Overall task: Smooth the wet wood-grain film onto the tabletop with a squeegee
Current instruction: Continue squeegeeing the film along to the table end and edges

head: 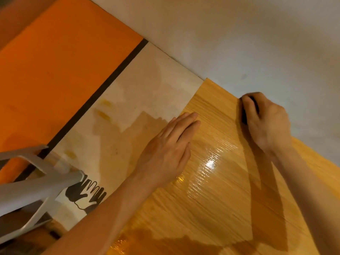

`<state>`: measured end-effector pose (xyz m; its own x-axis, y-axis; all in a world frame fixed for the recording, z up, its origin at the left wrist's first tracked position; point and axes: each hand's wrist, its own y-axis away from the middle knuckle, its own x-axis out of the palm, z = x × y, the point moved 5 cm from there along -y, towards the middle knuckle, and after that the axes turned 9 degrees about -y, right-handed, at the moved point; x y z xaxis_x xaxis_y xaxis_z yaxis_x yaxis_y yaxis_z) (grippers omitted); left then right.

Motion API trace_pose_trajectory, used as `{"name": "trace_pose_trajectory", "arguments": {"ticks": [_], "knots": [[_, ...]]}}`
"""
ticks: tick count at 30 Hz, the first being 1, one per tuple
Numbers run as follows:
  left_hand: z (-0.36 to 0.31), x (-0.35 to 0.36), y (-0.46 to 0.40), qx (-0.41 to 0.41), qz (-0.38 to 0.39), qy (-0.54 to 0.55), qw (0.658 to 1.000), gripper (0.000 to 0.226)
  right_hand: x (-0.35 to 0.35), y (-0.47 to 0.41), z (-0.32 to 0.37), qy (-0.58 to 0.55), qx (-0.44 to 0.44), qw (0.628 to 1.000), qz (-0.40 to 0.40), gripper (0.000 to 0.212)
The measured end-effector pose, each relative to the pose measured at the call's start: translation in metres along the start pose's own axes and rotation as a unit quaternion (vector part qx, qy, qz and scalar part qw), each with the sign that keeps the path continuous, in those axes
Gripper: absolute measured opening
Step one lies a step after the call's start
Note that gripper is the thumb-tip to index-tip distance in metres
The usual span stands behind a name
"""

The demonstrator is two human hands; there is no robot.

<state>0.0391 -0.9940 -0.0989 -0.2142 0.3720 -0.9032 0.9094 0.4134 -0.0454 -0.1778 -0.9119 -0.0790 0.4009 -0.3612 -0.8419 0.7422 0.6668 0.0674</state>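
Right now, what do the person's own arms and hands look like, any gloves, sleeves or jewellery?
Both arms are bare as far as the picture shows, with no sleeve in view. The left hand and the right hand wear no gloves. No ring, watch or wristband shows on either. Soft shadows fall across both forearms.

Head-worn wide-angle view, tilted, looking steeply down, close over the tabletop, against the wall

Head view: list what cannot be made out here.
- Squeegee: mostly covered by the right hand, and blurred; its shape and blade edge are unreadable.
- Film: cut off by the bottom and right edges.
- Grey frame: cut off at left; unidentifiable.
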Motion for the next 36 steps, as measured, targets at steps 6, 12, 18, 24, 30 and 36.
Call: {"name": "trace_pose_trajectory", "arguments": {"ticks": [6, 12, 18, 24, 30, 36], "knots": [[-0.001, -0.003, 0.002, 0.004, -0.007, -0.024, 1.000, 0.050, 0.014, -0.008, 0.022, 0.006, 0.050, 0.999, -0.015, 0.036], [0.000, 0.000, 0.001, 0.014, 0.001, -0.030, 0.999, 0.052, 0.067, -0.051, 0.092, -0.054, -0.109, 0.991, 0.062, 0.033], [0.002, -0.007, 0.012, -0.053, -0.013, -0.028, 0.998, 0.054, 0.050, 0.011, 0.078, -0.052, -0.192, 0.975, 0.100, 0.041], [0.019, -0.019, 0.077, -0.214, 0.020, 0.001, 0.977, 0.057, 0.064, 0.082, 0.090, -0.026, -0.319, 0.927, 0.195, 0.044], [0.016, -0.012, 0.105, -0.236, 0.043, -0.014, 0.971, 0.058, 0.044, -0.001, 0.069, -0.026, -0.208, 0.970, 0.125, 0.044], [0.016, -0.009, 0.105, -0.244, -0.015, -0.033, 0.969, 0.050, 0.066, 0.079, 0.082, -0.006, -0.251, 0.958, 0.141, 0.047]]}}
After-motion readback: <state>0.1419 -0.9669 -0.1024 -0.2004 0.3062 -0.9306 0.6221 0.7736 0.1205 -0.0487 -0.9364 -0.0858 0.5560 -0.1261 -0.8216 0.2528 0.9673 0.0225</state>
